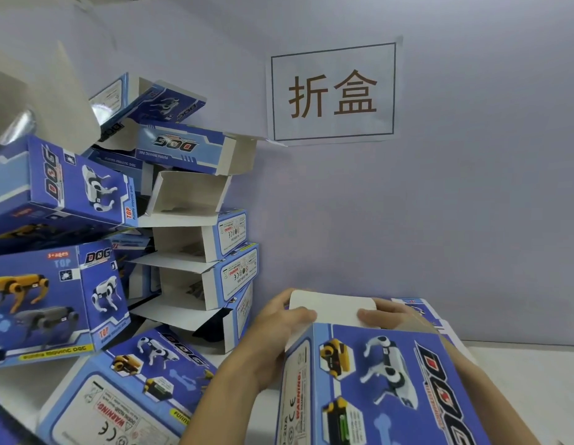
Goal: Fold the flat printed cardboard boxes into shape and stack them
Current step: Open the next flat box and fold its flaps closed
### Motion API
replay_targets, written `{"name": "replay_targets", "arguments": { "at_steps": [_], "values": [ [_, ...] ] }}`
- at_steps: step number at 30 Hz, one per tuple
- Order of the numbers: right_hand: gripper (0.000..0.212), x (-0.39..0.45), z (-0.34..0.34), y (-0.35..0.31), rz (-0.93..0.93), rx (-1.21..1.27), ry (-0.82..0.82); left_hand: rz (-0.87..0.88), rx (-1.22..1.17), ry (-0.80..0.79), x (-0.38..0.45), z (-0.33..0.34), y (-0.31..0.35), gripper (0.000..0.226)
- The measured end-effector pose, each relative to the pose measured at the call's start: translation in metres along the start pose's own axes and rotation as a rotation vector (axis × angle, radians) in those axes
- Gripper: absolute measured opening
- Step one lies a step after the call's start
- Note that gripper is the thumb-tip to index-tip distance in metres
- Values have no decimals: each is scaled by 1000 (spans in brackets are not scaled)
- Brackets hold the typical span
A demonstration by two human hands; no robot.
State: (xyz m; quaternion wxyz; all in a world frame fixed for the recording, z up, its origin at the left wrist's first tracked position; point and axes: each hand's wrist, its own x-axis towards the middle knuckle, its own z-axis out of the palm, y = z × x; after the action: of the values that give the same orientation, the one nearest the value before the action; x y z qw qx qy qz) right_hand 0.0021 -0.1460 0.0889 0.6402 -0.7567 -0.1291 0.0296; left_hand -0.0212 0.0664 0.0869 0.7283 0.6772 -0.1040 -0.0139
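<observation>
A blue printed box (378, 390) with robot-dog pictures stands opened into shape at the lower right, close to me. Its white end flap (332, 308) sticks up at the far end. My left hand (281, 326) grips the box's far left corner, fingers curled over the flap's left edge. My right hand (385, 314) holds the flap's right side, fingers curled on it. Its forearm runs behind the box and is partly hidden. A tall pile of folded boxes (196, 239) fills the left half, several with open white ends facing right.
A paper sign (333, 93) hangs on the pale wall behind. Flat unfolded boxes (420, 308) lie on the white table (520, 380) just past my right hand. More folded boxes (54, 303) lean at the far left, and one (128, 387) lies tipped at the bottom left.
</observation>
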Motion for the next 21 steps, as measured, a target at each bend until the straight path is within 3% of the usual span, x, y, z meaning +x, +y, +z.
{"name": "replay_targets", "arguments": {
  "at_steps": [5, 8, 13, 21],
  "values": [
    [11, 3, 7, 3, -6, 37, 21, 5, -84, 33, 1, 1, -1, 22],
    [27, -3, 11, 0, -53, 55, 23, 26, -109, 22, 1, 2, 0, 23],
    [35, -4, 11, 1, -127, 104, -22, 81, -92, 31, -1, 0, 2, 22],
    [20, -3, 12, 6, -193, 144, -7, 124, -77, 79, -1, 2, 0, 13]
  ]
}}
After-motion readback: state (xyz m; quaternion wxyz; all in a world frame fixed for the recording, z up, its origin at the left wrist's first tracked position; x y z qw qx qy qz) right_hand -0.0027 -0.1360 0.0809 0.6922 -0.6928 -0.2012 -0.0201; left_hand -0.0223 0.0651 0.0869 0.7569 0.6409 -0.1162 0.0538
